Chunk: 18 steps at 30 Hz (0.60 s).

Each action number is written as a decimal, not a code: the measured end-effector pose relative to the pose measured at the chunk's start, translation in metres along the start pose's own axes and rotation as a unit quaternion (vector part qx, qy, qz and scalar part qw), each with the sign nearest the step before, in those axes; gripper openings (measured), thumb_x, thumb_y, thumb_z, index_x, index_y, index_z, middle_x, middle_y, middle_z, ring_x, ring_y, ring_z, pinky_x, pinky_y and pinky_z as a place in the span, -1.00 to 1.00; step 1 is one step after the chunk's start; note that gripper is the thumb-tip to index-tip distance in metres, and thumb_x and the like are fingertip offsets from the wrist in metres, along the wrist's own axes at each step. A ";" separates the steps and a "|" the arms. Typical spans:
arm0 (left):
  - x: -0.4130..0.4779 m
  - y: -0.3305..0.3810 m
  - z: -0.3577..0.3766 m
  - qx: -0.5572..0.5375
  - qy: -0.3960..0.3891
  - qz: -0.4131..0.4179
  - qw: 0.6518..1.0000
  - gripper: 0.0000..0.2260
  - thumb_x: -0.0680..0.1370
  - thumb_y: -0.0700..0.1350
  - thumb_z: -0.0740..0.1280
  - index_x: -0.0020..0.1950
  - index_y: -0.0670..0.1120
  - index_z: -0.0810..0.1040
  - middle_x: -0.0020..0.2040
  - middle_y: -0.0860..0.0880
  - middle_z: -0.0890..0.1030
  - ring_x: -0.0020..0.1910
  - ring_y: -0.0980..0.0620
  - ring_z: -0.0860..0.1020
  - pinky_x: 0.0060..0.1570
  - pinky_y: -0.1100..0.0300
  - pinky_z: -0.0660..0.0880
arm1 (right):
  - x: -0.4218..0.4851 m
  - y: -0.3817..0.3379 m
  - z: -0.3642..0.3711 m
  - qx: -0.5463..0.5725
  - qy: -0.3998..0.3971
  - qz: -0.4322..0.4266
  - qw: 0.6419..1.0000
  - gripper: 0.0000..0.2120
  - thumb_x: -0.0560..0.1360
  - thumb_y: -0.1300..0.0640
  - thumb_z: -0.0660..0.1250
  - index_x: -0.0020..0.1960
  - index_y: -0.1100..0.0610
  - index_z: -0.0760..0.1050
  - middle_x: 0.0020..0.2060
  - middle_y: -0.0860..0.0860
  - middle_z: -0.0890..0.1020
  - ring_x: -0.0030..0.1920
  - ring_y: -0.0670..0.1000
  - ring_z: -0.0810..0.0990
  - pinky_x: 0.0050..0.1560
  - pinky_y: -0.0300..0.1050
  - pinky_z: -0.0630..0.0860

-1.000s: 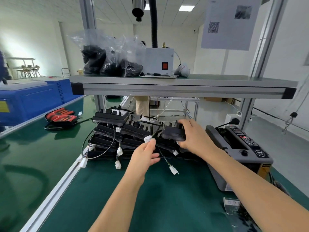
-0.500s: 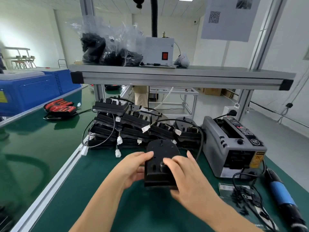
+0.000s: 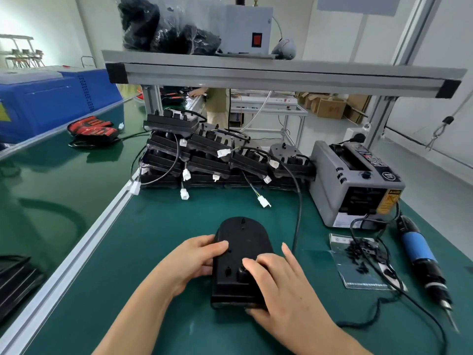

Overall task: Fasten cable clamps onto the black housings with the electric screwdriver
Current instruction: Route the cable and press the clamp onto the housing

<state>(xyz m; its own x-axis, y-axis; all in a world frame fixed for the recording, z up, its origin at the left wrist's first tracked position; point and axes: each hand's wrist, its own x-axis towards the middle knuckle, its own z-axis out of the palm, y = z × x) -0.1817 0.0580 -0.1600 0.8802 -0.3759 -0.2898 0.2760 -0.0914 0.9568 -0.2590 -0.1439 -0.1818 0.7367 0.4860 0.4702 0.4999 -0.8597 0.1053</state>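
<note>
green bench [image 3: 158, 226] | housing [image 3: 243, 234] | housing stack [image 3: 204, 165] | tape dispenser [image 3: 353, 183] | screwdriver [image 3: 419, 252]

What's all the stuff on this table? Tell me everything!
black housing: one, black, middle of mat
stacked housings: pile, black, white plugs, behind it
grey machine: one, grey, right
electric screwdriver: one, blue-black, far right
clear bag: one, small black parts inside, beside screwdriver
control box: one, grey, red switch, top shelf
plastic bags: uncounted, clear, black contents, top shelf
red-black item: one, left belt
left grip: one bare hand, holds housing's left edge
right grip: one bare hand, holds housing's near end
</note>
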 end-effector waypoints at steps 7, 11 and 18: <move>-0.002 -0.003 -0.001 0.083 0.023 0.007 0.996 -0.77 0.54 -0.07 0.35 0.19 0.05 0.55 0.02 -0.01 0.68 -0.02 0.02 0.64 -0.06 0.21 0.59 | -0.020 0.003 -0.011 0.118 -0.053 0.032 0.991 -0.31 0.39 -0.13 0.38 0.44 0.01 0.23 0.25 -0.12 0.48 0.27 -0.15 0.43 0.43 0.07 0.17; -0.004 -0.003 -0.005 0.186 0.022 0.021 0.982 -0.83 0.56 0.01 0.30 0.14 0.15 0.57 -0.02 0.18 0.67 -0.08 0.25 0.61 -0.10 0.31 0.50 | -0.024 0.018 -0.018 0.209 -0.021 0.126 0.970 -0.53 0.53 0.02 0.30 0.41 0.02 0.33 0.23 -0.18 0.50 0.30 -0.20 0.39 0.48 0.07 0.16; -0.016 -0.009 0.010 0.309 0.186 0.158 0.919 -0.75 0.58 -0.04 0.29 0.22 0.21 0.43 0.06 0.18 0.42 0.02 0.25 0.44 0.03 0.38 0.34 | -0.024 0.023 -0.014 0.204 0.007 0.126 0.971 -0.76 0.50 0.18 0.28 0.15 0.08 0.57 0.04 -0.15 0.58 0.15 -0.10 0.49 0.35 0.17 0.33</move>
<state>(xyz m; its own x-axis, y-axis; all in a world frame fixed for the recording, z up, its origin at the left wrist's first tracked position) -0.2019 0.0560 -0.1639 0.9816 -0.1434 0.1260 -0.1867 -0.5823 0.7912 -0.2711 -0.1776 -0.1787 0.8544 0.2628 0.4483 0.4446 -0.8162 -0.3689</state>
